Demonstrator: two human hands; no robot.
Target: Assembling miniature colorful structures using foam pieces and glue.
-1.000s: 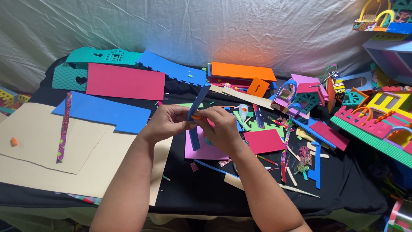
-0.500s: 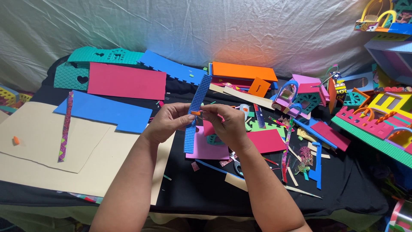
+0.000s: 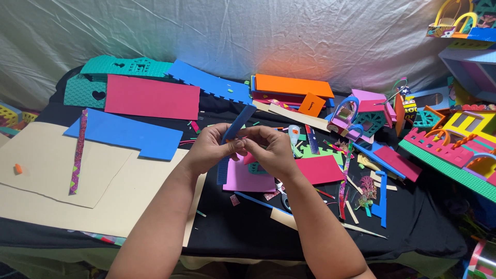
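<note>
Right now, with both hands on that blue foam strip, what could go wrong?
The blue foam strip is pinched between the left hand and the right hand in mid-air; it may bend or crease. Scissors lie under the right wrist, so lowering the arm might catch them. Loose scraps beside it could get swept off.

Bare black cloth (image 3: 243, 227) is seen just below the fingers (image 3: 243, 145), broken only by scissors (image 3: 283, 195) and small scraps. Left of the fingers, flat room is offered by the beige card sheets (image 3: 98, 181) and a blue foam sheet (image 3: 129, 135). To the right, passage is crowded by a red sheet (image 3: 324, 169), loose strips and foam houses (image 3: 454, 144). Beyond the fingertips, an orange stack (image 3: 292, 85) is met.
</note>
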